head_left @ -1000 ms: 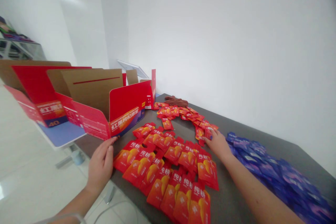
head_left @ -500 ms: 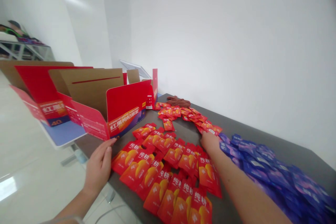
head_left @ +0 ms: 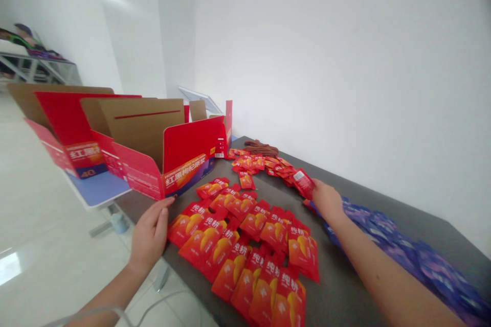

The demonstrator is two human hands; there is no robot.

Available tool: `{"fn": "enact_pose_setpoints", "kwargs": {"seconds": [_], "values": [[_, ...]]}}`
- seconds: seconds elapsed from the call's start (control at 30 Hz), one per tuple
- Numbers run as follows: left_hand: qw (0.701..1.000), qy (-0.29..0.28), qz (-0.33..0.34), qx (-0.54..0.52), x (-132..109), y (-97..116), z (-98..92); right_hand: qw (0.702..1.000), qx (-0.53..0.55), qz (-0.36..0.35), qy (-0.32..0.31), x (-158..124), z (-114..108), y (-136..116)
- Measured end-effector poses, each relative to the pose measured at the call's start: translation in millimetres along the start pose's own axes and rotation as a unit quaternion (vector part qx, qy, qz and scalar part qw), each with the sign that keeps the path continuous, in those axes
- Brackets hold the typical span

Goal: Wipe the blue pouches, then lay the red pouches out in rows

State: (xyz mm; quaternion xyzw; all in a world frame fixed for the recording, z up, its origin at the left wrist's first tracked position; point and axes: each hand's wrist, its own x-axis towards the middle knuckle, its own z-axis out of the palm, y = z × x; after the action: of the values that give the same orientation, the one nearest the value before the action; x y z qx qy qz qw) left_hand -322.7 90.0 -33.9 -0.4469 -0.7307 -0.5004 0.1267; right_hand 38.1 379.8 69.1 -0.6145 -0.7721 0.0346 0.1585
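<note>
My right hand [head_left: 326, 200] is closed, pinching a red sachet [head_left: 303, 183] tilted at its fingertips, with purple sachets [head_left: 433, 265] just to its right on the dark grey table [head_left: 337, 286]. My left hand [head_left: 149, 237] is open, holding nothing, its fingers just beside a red printed carton [head_left: 187, 163]. Spread red sachets [head_left: 238, 235] lie between my hands.

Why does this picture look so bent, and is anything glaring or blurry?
In the head view, the wide lens curves the grey tabletop and walls; glare shines off the white floor at lower left; the blue sachets at lower right look soft.
</note>
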Motion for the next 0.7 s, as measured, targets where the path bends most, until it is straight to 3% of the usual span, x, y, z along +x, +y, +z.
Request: {"fn": "enact_pose_setpoints", "kwargs": {"seconds": [0.1,0.2,0.33,0.4,0.53,0.57,0.6,0.7], "values": [[1.0,0.008,0.006,-0.005,1.9,-0.2,0.2,0.994,0.104,0.008,0.025,-7.0,-24.4,5.1],[0.999,0.031,0.013,-0.012,6.1,2.9,-4.1,0.972,0.233,0.009,0.027,-31.4,-41.7,6.7],[0.998,0.036,-0.006,-0.059,15.0,31.8,-15.0,0.916,0.397,-0.01,-0.052,-89.2,-55.4,0.0],[0.991,-0.011,-0.028,-0.127,20.1,60.4,-19.2,0.879,0.463,-0.014,-0.108,-122.8,-59.0,-9.0],[0.957,-0.205,-0.017,-0.203,24.5,130.1,-18.9,0.748,0.619,0.027,-0.237,-180.5,-58.8,-33.8],[0.947,-0.243,-0.006,-0.209,23.4,146.2,-17.1,0.73,0.633,0.037,-0.253,-190.8,-57.1,-39.5],[0.934,-0.282,0.005,-0.219,21.4,160.6,-14.8,0.732,0.63,0.04,-0.258,-199.2,-55.0,-44.3],[0.893,-0.366,0.014,-0.26,13.1,190.6,-6.3,0.784,0.568,0.03,-0.248,-213.9,-47.7,-52.8]]}}
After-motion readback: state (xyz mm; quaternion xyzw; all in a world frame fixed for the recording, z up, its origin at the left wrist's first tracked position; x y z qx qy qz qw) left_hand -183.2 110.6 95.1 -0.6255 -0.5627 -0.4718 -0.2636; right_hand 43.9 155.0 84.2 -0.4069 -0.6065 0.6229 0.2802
